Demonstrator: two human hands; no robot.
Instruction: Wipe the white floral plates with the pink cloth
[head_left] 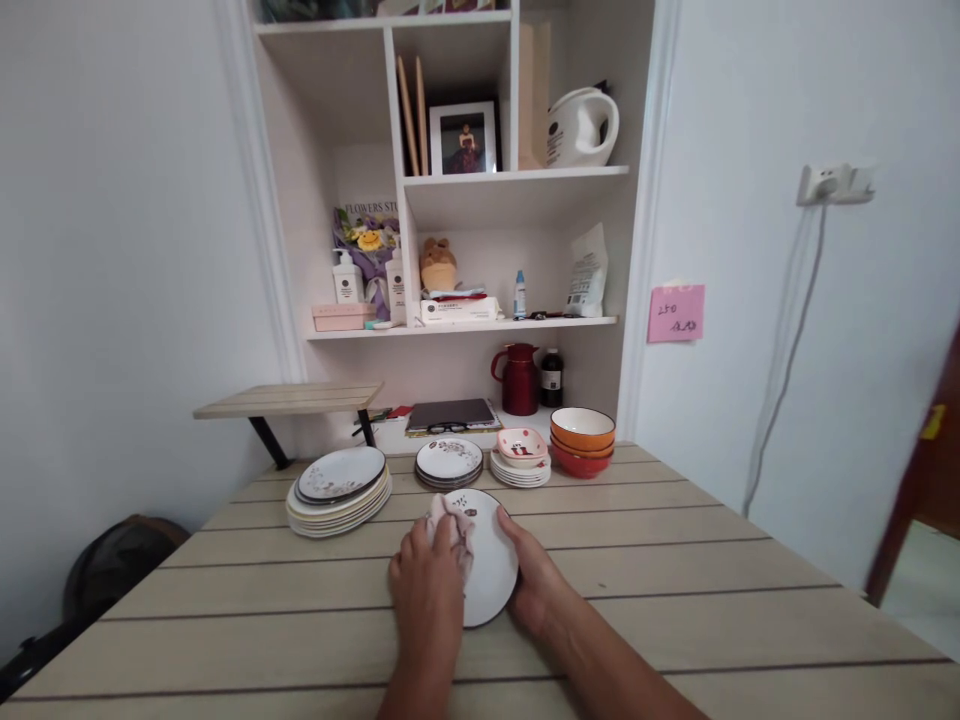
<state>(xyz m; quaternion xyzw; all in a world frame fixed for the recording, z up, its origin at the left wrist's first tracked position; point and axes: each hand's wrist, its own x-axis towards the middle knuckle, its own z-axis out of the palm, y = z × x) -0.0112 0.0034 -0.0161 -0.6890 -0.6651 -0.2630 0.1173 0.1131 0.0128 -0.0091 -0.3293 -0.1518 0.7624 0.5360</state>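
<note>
A white plate [491, 570] with a dark rim and a small printed pattern is tilted up in front of me, over the near middle of the table. My right hand [534, 572] grips its right edge, thumb on the face and the other fingers mostly hidden behind. Bunched under the fingers of my left hand [429, 572] is a pale pinkish cloth [459, 532], pressed against the plate's upper left face. Just beyond stands a short stack of dark-rimmed patterned plates [450, 460].
On the left is a taller plate stack [341, 490]; on the right, small plates [520, 475] under a square bowl [523, 446], then orange and red bowls [583, 445]. A raised wooden shelf [289, 400] overhangs the table's [675, 620] back left. Behind are a red jug [519, 380] and wall shelves.
</note>
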